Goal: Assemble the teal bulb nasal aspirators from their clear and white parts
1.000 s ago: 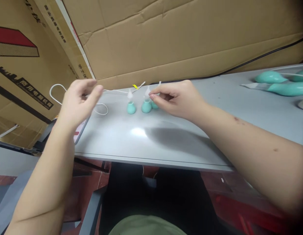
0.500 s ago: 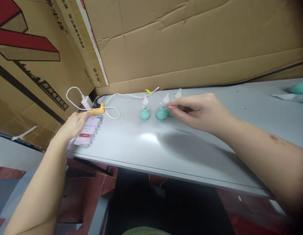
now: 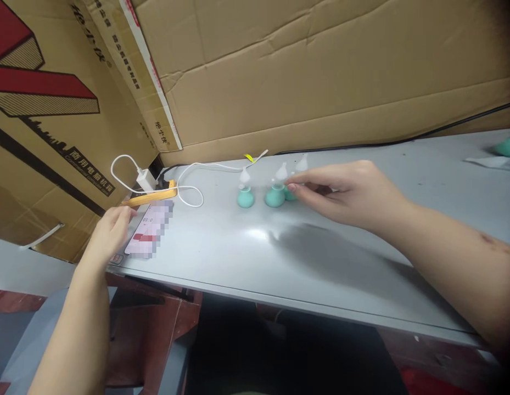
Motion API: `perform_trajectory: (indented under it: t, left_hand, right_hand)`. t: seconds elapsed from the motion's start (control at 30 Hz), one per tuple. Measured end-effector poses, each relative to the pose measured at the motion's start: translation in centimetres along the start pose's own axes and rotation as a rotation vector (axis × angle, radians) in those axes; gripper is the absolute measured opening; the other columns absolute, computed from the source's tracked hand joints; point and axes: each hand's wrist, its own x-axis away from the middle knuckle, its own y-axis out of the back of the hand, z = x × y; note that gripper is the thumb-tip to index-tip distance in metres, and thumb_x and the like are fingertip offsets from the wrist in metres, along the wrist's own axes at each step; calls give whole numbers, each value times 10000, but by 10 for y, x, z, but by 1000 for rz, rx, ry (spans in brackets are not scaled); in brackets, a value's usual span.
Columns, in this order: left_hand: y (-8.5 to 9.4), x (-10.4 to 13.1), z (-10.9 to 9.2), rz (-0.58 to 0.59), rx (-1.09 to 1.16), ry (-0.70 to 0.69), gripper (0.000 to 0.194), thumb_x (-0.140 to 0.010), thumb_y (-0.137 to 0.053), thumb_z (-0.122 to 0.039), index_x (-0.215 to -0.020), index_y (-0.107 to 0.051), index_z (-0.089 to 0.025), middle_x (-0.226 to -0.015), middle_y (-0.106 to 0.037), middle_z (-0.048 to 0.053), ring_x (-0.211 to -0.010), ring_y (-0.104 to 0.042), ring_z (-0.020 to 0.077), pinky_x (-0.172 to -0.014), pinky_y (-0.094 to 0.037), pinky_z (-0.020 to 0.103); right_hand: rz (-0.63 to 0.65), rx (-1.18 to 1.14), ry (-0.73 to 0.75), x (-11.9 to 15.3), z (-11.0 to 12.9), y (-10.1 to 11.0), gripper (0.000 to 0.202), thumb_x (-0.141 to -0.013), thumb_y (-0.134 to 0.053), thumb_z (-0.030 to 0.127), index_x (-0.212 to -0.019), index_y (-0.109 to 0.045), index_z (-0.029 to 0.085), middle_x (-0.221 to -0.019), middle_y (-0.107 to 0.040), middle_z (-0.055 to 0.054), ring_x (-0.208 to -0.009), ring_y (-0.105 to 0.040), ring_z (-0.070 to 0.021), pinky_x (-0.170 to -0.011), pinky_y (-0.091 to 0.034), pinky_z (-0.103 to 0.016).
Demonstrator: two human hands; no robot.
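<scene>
Three small teal bulbs with clear, pointed tops stand upright on the grey table: a left one (image 3: pixel 245 198), a middle one (image 3: pixel 275 196) and a right one (image 3: pixel 303 162), partly hidden by my right hand. My right hand (image 3: pixel 345 192) has thumb and forefinger pinched beside the top of the middle bulb; whatever lies between the fingertips is too small to make out. At the table's left edge, my left hand (image 3: pixel 110 233) is beside a phone (image 3: pixel 144 237), its fingers bent and close together. Nothing can be made out in it.
An orange power strip (image 3: pixel 151 196) with a white charger (image 3: pixel 145 180) and looping white cable lies at the back left. Cardboard (image 3: pixel 320 71) rises behind the grey table (image 3: pixel 222 247). Another teal bulb (image 3: pixel 508 147) lies at the far right, near a black cable along the back.
My left hand has moved left and down, away from the power strip. My right hand stays pinched beside the middle bulb. The whole view has shifted slightly.
</scene>
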Motion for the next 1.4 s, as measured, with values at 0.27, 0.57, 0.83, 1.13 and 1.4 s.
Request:
perform_trajectory:
  t: [0.27, 0.57, 0.83, 1.13, 1.4]
  left_hand:
    - [-6, 13, -2, 95, 320, 221, 657, -929, -774, -563, -1454, -694, -175, -1372, -812, 119, -1142, -761, 289, -977, -573, 388]
    - [-5, 6, 3, 212, 299, 175, 936, -904, -784, -548, -1715, -546, -146, -1276, -825, 97, -1058, -760, 274, -987, -586, 396]
    - [-2, 15, 7, 278, 296, 130, 993, -883, -788, -556, -1748, -477, -183, -1379, -730, 117, -1100, -726, 259, -948, -598, 384]
    - [0, 27, 4, 320, 416, 72, 945, -879, -803, -426, -1726, -443, -215, -1419, -630, 94, -879, -568, 145, -803, -555, 321]
    - [3, 29, 5, 381, 337, 31, 1083, -854, -844, -475, -1788, -347, -243, -1512, -571, 107, -1015, -551, 176, -913, -550, 333]
  right_hand:
    - [10, -40, 31, 0, 0, 0, 229, -1015, -640, 236, -959, -862, 226, -726, -810, -33, -542, -612, -158, -578, -500, -330]
    - [2, -48, 39, 1, -6, -2, 210, -1000, -655, 258, -954, -860, 249, -672, -769, -17, -517, -585, -162, -561, -490, -345]
    - [10, -39, 54, 3, -9, -4, 200, -1008, -669, 240, -961, -863, 239, -729, -822, -32, -517, -623, -159, -554, -510, -332]
    - [19, -36, 48, 3, -10, -3, 197, -1006, -667, 260, -960, -858, 242, -738, -835, -50, -512, -624, -170, -554, -525, -350]
    - [-4, -25, 55, 2, -8, -2, 185, -1006, -682, 235, -955, -860, 241, -707, -810, -32, -505, -605, -163, -542, -503, -342]
